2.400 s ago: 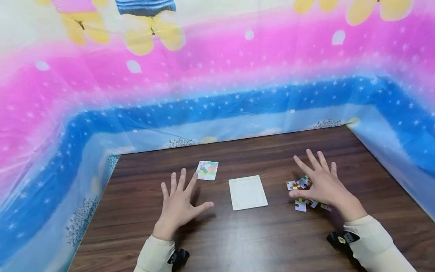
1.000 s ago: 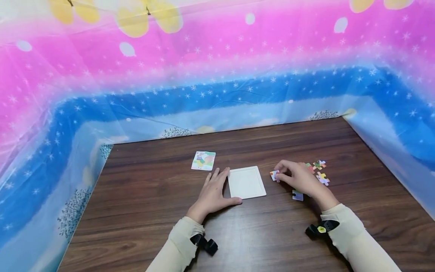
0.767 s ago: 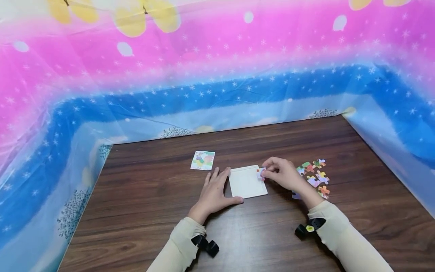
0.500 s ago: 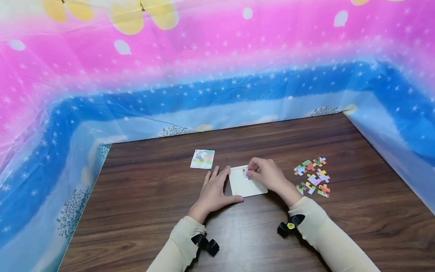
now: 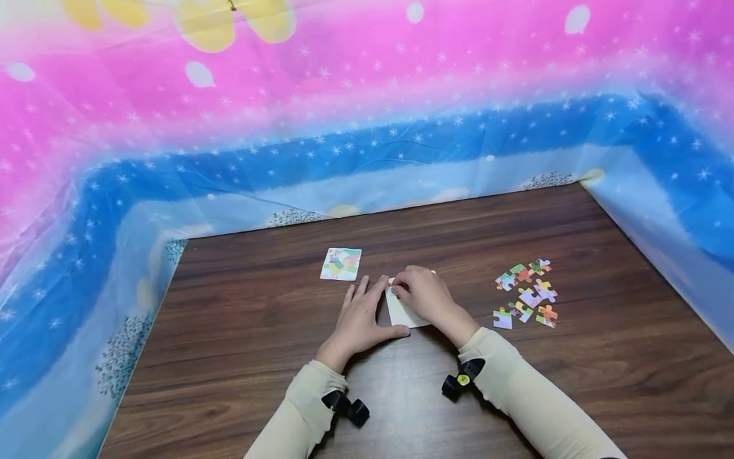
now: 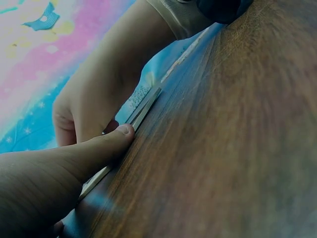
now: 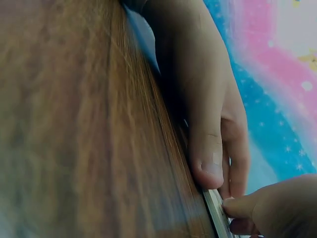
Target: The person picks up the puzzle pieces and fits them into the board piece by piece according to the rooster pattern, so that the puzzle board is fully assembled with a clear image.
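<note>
A small white square puzzle tray (image 5: 403, 313) lies on the brown table between both hands. My left hand (image 5: 357, 325) rests at its left side, fingers straight and spread, thumb along the near edge. In the left wrist view the left thumb (image 6: 111, 145) touches the tray's rim (image 6: 147, 106). My right hand (image 5: 427, 296) pinches a jigsaw piece (image 5: 391, 284) at the tray's far left corner; most of the piece is hidden by the fingers. In the right wrist view, the right hand (image 7: 282, 206) is low at the tray's edge, beside the left thumb (image 7: 208, 158).
Several loose jigsaw pieces (image 5: 529, 295) lie in a group on the table (image 5: 258, 338) to the right. A square picture card (image 5: 341, 264) lies behind the left hand. A pink and blue cloth (image 5: 355, 146) surrounds the table's far and side edges.
My right hand took a piece from the group on the right and carried it left across the tray to its far left corner. My left hand came right to the tray and stayed there.
</note>
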Demonstrator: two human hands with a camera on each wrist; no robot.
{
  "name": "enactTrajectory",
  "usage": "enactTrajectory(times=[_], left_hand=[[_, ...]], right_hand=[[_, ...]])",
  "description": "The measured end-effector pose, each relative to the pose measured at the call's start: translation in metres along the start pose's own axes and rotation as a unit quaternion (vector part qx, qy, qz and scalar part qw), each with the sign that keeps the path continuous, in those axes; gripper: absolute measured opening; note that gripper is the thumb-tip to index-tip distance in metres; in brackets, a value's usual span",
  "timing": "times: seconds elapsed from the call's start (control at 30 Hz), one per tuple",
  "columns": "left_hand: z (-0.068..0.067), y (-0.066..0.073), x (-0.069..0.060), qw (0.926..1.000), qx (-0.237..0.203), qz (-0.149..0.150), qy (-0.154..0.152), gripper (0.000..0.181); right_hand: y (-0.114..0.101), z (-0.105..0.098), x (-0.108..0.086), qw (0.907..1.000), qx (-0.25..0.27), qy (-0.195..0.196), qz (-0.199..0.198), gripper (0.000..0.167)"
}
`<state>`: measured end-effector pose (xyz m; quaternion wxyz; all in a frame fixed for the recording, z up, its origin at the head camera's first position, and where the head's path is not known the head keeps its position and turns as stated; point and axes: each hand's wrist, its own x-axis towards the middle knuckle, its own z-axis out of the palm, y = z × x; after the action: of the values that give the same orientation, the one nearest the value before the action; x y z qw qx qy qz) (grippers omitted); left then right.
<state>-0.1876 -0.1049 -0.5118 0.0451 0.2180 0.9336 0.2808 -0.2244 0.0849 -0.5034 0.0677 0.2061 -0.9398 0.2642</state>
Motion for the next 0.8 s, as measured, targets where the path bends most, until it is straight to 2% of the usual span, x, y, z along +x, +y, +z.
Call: enactTrajectory(times=[0.13,0.27,0.37,0.47,0.6,0.73,0.8], left_hand=[[0.001,-0.002,-0.001,1.0,0.002,0.005,0.003,0.109],[0.002,-0.003,-0.002,0.9999,0.008,0.013,0.006,0.106],[0.004,-0.004,-0.003,0.9997,0.016,0.017,0.0,0.1],[0.005,-0.004,-0.003,0.9995,0.025,0.017,-0.012,0.096],[0.007,-0.003,-0.001,0.9989,0.038,0.018,-0.022,0.095],[0.004,-0.002,0.0,0.9987,0.043,0.02,-0.018,0.096],[0.001,-0.002,0.0,0.9988,0.042,0.019,-0.015,0.096]], right_hand=[[-0.001,-0.001,-0.001,0.9997,0.007,0.012,-0.018,0.015],[0.007,-0.009,-0.003,0.9978,0.016,0.046,-0.045,0.016],[0.021,-0.023,-0.006,0.9963,0.023,0.064,-0.052,0.017],[0.045,-0.042,-0.011,0.9963,0.033,0.065,-0.044,0.018],[0.085,-0.08,-0.022,0.9993,0.005,0.023,-0.029,0.014],[0.12,-0.122,-0.037,0.9975,-0.043,-0.055,0.012,0.01],[0.131,-0.138,-0.043,0.9945,-0.037,-0.09,0.039,0.014]])
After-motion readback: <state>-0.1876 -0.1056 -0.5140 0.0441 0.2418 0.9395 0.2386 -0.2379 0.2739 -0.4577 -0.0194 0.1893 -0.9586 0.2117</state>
